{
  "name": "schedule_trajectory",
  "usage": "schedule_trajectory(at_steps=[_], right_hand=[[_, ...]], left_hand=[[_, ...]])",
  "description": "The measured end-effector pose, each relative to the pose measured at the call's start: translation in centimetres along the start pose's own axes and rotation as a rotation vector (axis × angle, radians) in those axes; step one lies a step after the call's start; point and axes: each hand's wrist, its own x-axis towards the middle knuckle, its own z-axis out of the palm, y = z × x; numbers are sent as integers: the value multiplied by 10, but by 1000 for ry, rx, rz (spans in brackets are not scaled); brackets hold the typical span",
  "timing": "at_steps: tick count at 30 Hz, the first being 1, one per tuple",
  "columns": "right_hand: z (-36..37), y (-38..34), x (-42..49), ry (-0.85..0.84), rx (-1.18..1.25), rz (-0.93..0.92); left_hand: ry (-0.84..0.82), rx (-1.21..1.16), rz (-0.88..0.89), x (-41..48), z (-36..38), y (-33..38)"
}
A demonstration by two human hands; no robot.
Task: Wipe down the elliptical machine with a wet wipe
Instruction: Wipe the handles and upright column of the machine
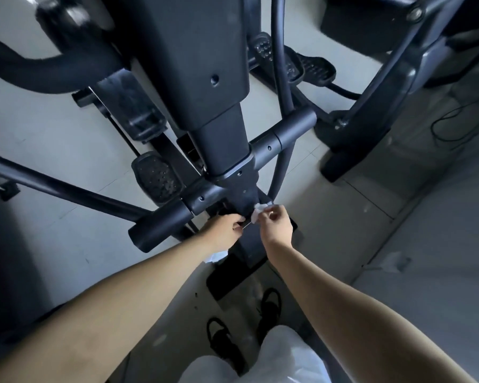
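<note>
The black elliptical machine (pixel 194 78) fills the upper middle of the head view, its column running down to a cross tube (pixel 233 186). My right hand (pixel 277 225) pinches a crumpled white wet wipe (pixel 259 210) against the column's lower bracket. My left hand (pixel 224 230) reaches under the same bracket, fingers curled at a thin dark part beside the wipe; what it holds is unclear. A second white wipe or packet (pixel 215 257) peeks out below my left wrist.
Pedals (pixel 156 176) sit left and back right (pixel 313 66) of the column. A second machine's dark frame (pixel 371 106) stands at right, with a cable (pixel 451 125) on the pale tiled floor. My feet in black sandals (pixel 270 302) stand by the base.
</note>
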Motion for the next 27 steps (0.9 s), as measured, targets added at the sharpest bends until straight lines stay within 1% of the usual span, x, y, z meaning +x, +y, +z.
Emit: schedule_trajectory(at_steps=[4,7,9,12,14,15,17,19,21,25,27], right_hand=[[-31,-37,-2,-25,94,-111],[-56,-64,-1,-36,150,-206],[-73,-79,7,-66,146,-282],[-92,-98,31,-152,99,-380],[-105,-112,55,-172,60,-426],[-111,-120,67,-166,29,-466],[-121,-136,96,-141,-60,-550],[-128,-151,123,-139,-179,-574],[-130,-164,141,-187,-284,-574],[-126,-190,148,-334,-384,-648],[-121,-194,144,-412,-440,-761]], left_hand=[[51,-120,166,-2,-13,41],[134,-110,234,1,-33,83],[213,-100,297,8,-46,109],[359,-76,323,23,-63,141],[467,-17,329,38,-75,161],[521,14,301,44,-79,169],[604,43,178,56,-85,181],[609,70,17,66,-87,190],[569,128,-94,70,-89,196],[549,132,-148,81,-102,204],[531,154,-180,87,-107,204]])
